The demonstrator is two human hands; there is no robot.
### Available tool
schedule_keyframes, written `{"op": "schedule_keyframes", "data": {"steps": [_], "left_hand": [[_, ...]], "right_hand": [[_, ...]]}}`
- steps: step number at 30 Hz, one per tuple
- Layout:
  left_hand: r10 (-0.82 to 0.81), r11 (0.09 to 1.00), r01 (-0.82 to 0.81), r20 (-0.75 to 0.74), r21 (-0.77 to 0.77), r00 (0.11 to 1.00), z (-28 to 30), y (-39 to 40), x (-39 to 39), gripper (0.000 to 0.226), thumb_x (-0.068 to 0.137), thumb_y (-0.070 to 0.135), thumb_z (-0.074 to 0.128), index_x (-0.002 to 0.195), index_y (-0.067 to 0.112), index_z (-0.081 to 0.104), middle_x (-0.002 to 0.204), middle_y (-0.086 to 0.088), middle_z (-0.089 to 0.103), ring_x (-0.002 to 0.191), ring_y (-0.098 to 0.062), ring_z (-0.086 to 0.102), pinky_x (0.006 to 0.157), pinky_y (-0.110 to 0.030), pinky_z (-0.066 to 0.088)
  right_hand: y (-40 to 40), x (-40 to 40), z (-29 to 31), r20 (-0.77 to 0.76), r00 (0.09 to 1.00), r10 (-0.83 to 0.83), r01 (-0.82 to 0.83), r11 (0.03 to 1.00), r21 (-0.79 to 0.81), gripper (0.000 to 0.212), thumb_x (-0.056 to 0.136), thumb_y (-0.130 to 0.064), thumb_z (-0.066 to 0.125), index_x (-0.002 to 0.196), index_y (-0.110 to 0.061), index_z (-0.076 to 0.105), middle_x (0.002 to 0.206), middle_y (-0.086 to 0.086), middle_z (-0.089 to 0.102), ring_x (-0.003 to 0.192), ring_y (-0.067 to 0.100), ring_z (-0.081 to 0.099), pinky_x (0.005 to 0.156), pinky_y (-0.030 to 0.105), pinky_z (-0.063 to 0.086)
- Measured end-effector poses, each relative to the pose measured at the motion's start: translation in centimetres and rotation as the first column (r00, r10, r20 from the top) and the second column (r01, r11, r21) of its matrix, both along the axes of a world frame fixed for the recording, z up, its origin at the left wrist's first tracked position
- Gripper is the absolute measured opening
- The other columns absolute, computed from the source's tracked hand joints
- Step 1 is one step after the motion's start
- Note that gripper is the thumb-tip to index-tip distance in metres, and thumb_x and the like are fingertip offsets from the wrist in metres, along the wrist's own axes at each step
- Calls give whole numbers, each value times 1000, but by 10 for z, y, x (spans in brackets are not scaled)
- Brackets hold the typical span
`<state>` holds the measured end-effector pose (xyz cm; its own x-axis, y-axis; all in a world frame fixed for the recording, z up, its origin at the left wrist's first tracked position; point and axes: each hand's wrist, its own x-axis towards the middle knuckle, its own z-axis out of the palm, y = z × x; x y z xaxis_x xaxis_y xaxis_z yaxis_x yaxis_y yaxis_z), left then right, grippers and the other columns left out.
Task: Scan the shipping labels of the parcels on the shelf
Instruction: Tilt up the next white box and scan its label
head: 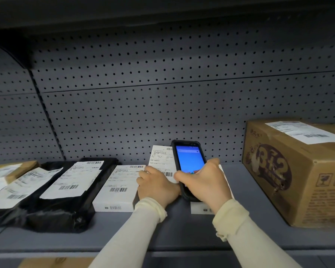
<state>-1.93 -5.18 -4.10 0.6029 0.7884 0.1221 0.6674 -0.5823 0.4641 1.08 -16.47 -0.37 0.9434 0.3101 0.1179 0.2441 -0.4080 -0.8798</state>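
Scanning is under way: the scanner (190, 165) is gripped in the right hand (203, 182), fingers wrapped around its lower body, over a white box (162, 161) on the shelf (124, 229). That box is steadied by the left hand (157, 184), fingers curled flat on its label. The flat boxes look light and stiff; edges are best taken. The black bags (66, 200) look soft. Counted: two white boxes, two bags, two cartons, one large (298, 171).
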Motion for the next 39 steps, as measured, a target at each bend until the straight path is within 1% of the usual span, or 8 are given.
{"op": "schedule_keyframes", "data": {"steps": [8, 19, 25, 28, 31, 33, 37, 39], "left_hand": [[-34, 996, 19, -194, -83, 980, -2, 1, -1, 103, 74, 61, 55, 141, -6, 15, 136, -19, 33, 126, -36, 36, 102, -36, 35], [-41, 999, 31, -307, -36, 951, -3, 0, -9, 111, 70, 75, 49, 141, -5, 21, 135, -17, 37, 127, -32, 38, 102, -38, 40], [-36, 999, 39, -213, 10, 976, -3, -1, -17, 82, 82, 70, 35, 134, 6, 35, 134, -14, 41, 124, -31, 41, 98, -38, 38], [-56, 993, 65, -99, 95, 994, 5, 3, -27, 69, 85, 59, 44, 134, 10, 39, 130, -12, 46, 120, -31, 46, 94, -36, 40], [-90, 972, 73, 69, 222, 993, 21, 14, -37, 45, 87, 46, 50, 116, 12, 53, 117, -7, 55, 109, -29, 54, 84, -33, 44], [-90, 973, 54, 149, 225, 985, 33, 28, -41, 35, 87, 39, 52, 109, 12, 57, 111, -5, 59, 104, -28, 56, 79, -31, 43], [-39, 982, 16, 124, 186, 992, 43, 58, -49, 27, 87, 30, 52, 101, 8, 58, 100, -8, 64, 92, -29, 55, 71, -29, 40], [-4, 988, -6, 67, 155, 998, 37, 65, -53, 30, 88, 30, 52, 107, 7, 56, 107, -10, 62, 98, -29, 55, 73, -28, 38]], "right_hand": [[-3, 10, -8, 10, 1000, -9, 9, 1000, -9, 57, 62, -34, 77, 95, -10, 37, 69, -2, 57, 73, 20, 63, 70, 43, 58], [-2, 12, -12, 30, 1000, -2, 4, 999, -39, 61, 64, -37, 77, 101, -9, 36, 79, -1, 53, 80, 21, 61, 73, 43, 57], [4, 15, -13, 15, 1000, 18, -17, 999, -50, 61, 60, -41, 73, 97, -12, 35, 82, 4, 63, 80, 25, 65, 70, 42, 56], [8, 15, -13, 12, 999, 32, -31, 998, -60, 62, 62, -41, 75, 99, -12, 35, 86, 3, 62, 80, 23, 63, 66, 36, 53], [14, 14, -13, 11, 998, 57, -56, 996, -64, 62, 62, -42, 75, 98, -14, 33, 86, 3, 61, 80, 23, 63, 66, 35, 53], [17, 14, -14, 10, 997, 71, -71, 996, -57, 62, 62, -42, 75, 98, -14, 33, 85, 2, 61, 79, 22, 63, 68, 36, 54], [20, 15, -14, 7, 995, 104, -103, 994, -43, 60, 64, -39, 75, 99, -13, 34, 87, 2, 62, 80, 20, 63, 66, 34, 52], [21, 14, -15, 8, 993, 118, -118, 992, -40, 59, 64, -39, 75, 97, -14, 33, 88, 2, 62, 80, 21, 63, 67, 34, 52]]}}
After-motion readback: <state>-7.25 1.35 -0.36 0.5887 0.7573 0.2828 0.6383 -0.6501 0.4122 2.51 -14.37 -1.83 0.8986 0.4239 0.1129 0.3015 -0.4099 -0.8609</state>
